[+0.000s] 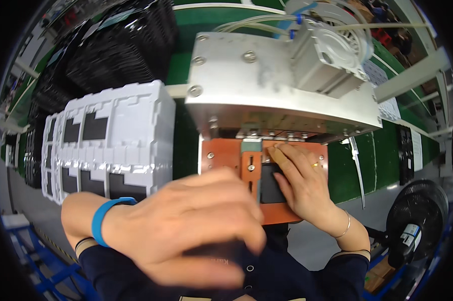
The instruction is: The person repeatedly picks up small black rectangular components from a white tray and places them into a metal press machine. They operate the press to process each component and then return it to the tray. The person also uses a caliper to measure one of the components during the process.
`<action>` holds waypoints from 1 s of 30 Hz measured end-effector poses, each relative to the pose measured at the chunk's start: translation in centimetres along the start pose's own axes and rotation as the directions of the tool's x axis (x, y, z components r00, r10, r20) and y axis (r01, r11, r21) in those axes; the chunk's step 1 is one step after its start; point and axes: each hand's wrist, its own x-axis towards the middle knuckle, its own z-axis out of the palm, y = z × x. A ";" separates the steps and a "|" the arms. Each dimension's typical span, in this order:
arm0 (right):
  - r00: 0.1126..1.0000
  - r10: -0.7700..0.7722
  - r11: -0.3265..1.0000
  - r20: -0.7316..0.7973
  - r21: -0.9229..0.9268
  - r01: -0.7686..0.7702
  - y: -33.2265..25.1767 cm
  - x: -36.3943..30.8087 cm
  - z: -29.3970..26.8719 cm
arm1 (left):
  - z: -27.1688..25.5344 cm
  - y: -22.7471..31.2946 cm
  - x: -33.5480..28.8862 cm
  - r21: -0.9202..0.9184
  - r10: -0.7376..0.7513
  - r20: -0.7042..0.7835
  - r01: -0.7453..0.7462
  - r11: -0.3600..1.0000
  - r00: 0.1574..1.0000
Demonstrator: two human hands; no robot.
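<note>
Working station seen from above; clock directions are taken from the black sheet (271, 189), which lies on the orange base (281, 214) below the metal machine (236, 75) at 12 o'clock. The right hand (308, 190), at 3 o'clock and wearing a ring (315, 164), lies over the sheet's right part, fingers extended and unclenched, fingertips toward 12 o'clock, thumb against the sheet. The left hand (196, 220), at 8 o'clock with a blue wristband (100, 220), is raised nearer the viewer; its fingers are curved and blurred, and whether they grasp anything cannot be told. Between 9 and 10 o'clock stand white trays (136, 118) containing dark pieces (95, 125); between 10 and 11, stacked black trays (121, 55). A black fan (420, 213) stands between 3 and 4 o'clock.
</note>
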 end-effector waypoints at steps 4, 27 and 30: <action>1.000 -0.014 1.000 -0.010 -0.027 0.014 0.8 -0.9 0.2 | 2.9 -4.0 -2.1 0.711 -0.056 0.162 -0.077 0.699 0.985; 0.996 0.090 0.983 0.027 0.160 -0.093 2.3 -2.3 -1.9 | 1.8 -7.4 -2.3 -0.139 -0.434 -0.237 0.412 0.900 0.869; 0.998 0.065 0.986 0.016 0.150 -0.067 2.9 -1.5 -1.8 | 1.5 -7.9 -2.4 -0.169 -0.444 -0.231 0.414 0.894 0.865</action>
